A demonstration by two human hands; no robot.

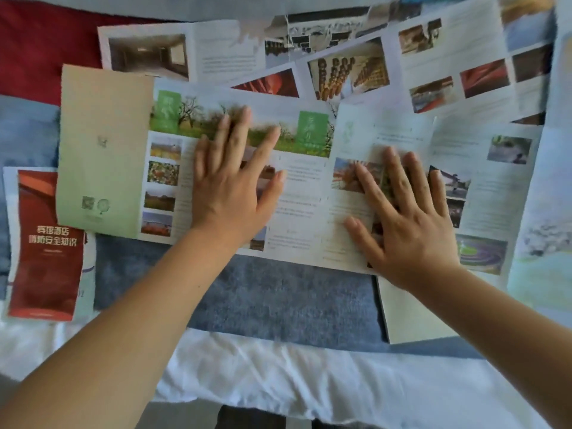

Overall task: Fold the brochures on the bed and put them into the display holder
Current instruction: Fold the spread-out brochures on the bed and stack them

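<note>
Step, as I judge: fold starting. Green brochure (130, 156) unfolded at frame centre on bed (278, 376). Left hand (230, 184), right hand (408, 218) both flat, fingers spread, gripping nothing. Next: lift one panel, crease. Display holder not seen.

White bed sheet (278, 373), blue runner (278, 298), red cloth (40, 41); soft daylight.

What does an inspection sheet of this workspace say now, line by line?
Surface: bed with white sheet and blue-grey blanket.
Job's things: green brochure lies unfolded; red brochure already folded at left; more unfolded brochures behind. Display holder: not seen.
Clutter: red cloth at far left.
Grippers: left hand and right hand lie flat, fingers spread, on the green brochure.
Cables: nothing seen.
Surroundings: nothing seen.
</note>
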